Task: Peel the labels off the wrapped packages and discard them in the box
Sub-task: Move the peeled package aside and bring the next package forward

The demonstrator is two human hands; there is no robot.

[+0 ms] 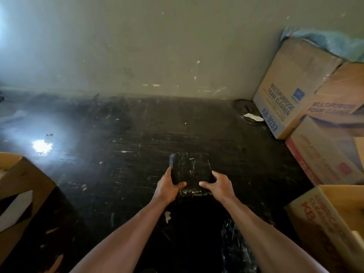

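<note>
A black plastic-wrapped package (pixel 190 166) lies on the dark floor in the middle of the view. My left hand (pixel 168 186) grips its near left corner, thumb on top. My right hand (pixel 217 184) holds its near right edge, fingers curled against the wrap. No label shows on the top face. An open cardboard box (pixel 17 186) stands at the left edge. Another open box (pixel 331 217) stands at the lower right. More black-wrapped material (pixel 234 245) lies below my right forearm.
Stacked cardboard boxes (pixel 285 95) printed "Multipurpose Foam Cleaner" stand against the wall at the right, with a blue cloth (pixel 334 44) on top. A torn white paper scrap (pixel 253 117) lies by a dark round object near them. A bright glare (pixel 42 145) marks the floor at left.
</note>
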